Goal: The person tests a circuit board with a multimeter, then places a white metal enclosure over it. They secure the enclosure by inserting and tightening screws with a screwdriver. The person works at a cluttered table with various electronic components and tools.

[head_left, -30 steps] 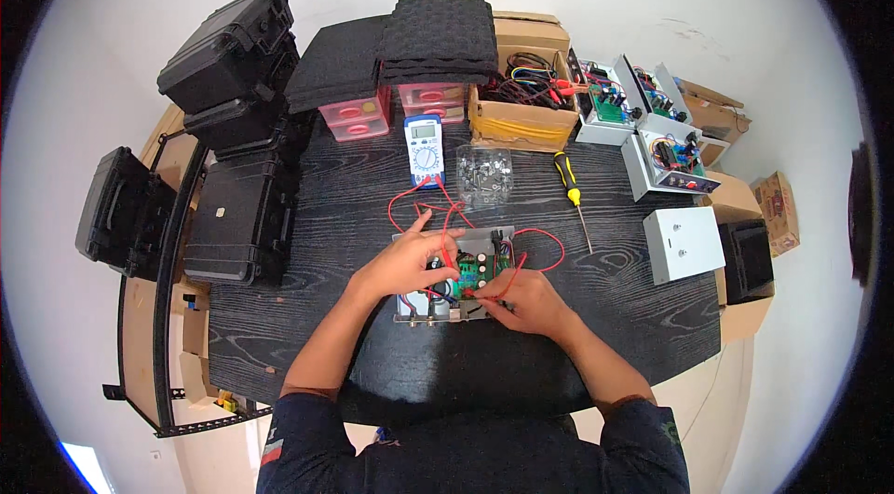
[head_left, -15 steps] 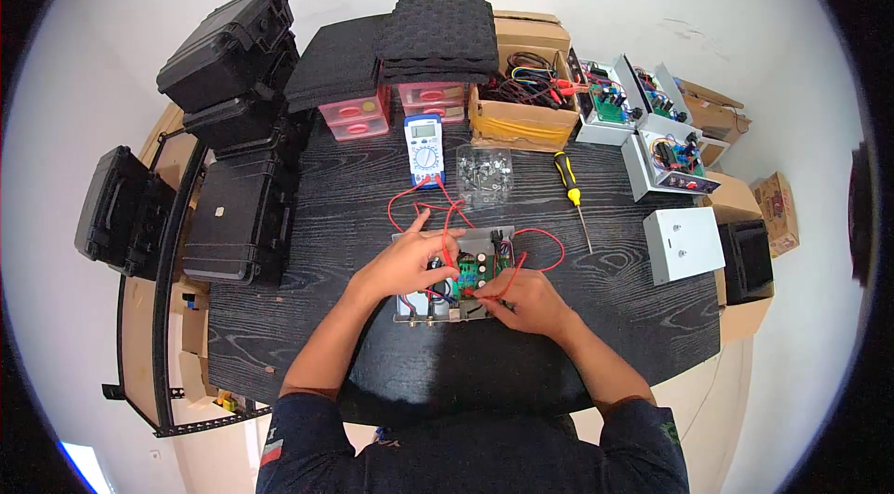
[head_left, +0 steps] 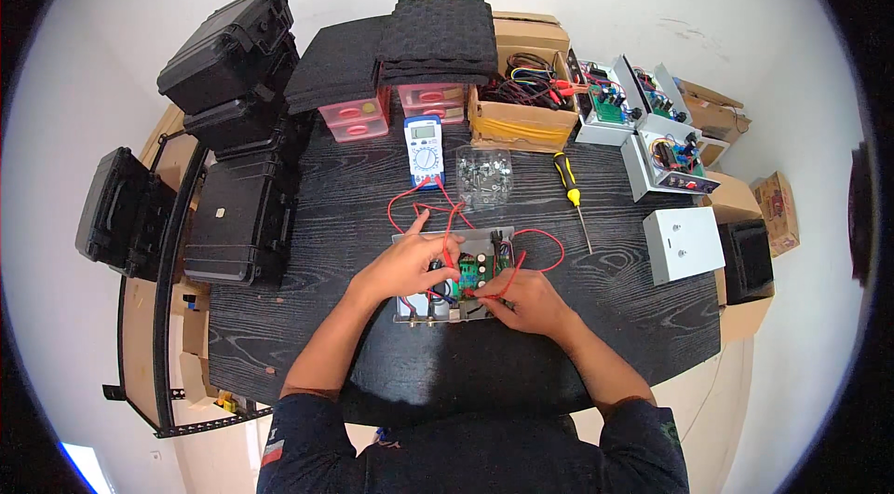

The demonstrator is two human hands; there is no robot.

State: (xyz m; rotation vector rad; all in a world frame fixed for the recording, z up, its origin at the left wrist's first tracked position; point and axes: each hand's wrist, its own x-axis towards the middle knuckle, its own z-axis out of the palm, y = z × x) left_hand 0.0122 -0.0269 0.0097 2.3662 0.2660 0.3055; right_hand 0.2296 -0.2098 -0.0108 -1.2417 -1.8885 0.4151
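Note:
An opened metal enclosure (head_left: 497,239) with a green circuit board (head_left: 474,272) inside lies in front of me on the dark table. From the left, my left hand (head_left: 406,263) reaches over it, thumb and index finger closed on a red test probe directed at the board. My right hand (head_left: 529,301) comes in from the right and pinches another red test probe, its tip low on the board. Red leads run from both probes to a white and blue multimeter (head_left: 425,151) beyond the enclosure. The exact contact points are hidden by my fingers.
Beside the multimeter sits a clear tray of small hardware (head_left: 484,176). A yellow and black screwdriver (head_left: 571,189) lies to its right. Other enclosures with boards (head_left: 670,162) and a closed white box (head_left: 683,245) stand at right. Black cases (head_left: 237,219) are stacked at left; a carton of cables (head_left: 526,126) stands behind.

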